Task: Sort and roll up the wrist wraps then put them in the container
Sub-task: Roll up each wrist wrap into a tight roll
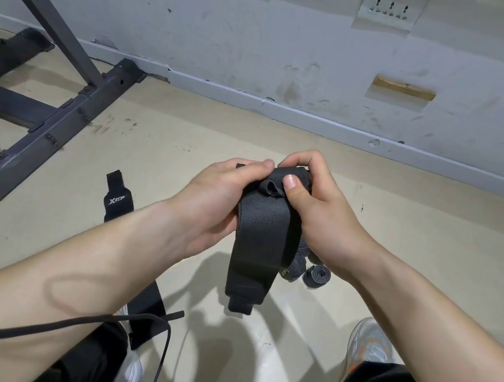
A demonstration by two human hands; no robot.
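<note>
Both hands up front, head view, the only cam you've got. Your left hand (216, 198) curls round the top end of a black wrist wrap (261, 238), fingers behind it, thumb tip on the upper edge. Your right hand (322, 218) grips the same end from the other side, thumb (291, 182) pressed flat on the fabric just by a small puckered fold. So both are pinching the wrap's top. Neither is spread, neither is empty.

Rest of the wrap hangs straight down btwn your forearms, above the floor (187, 134), its narrower tab at the bottom. No coil showing yet; looks to me like the roll is only just starting at that top fold.

Progress, as far as this shot tells: a few rolled wraps (316, 275) sit on the floor just below your right wrist, partly hidden behind the hanging one, so exact count unclear. Those look done rolling-wise but aren't in any container. Can't see a container at all.

Left to do: a flat wrap w/ white logo (117, 199) lies unrolled by your left forearm, and another flat black wrap (148, 306) peeks out under that arm. Then everything needs binning. Roughly mid-task, I'd say.

Also there: dark metal rack frame (58, 114) at left, scuffed wall (299, 49) ahead, thin black cord (57, 325) crossing your left forearm.
</note>
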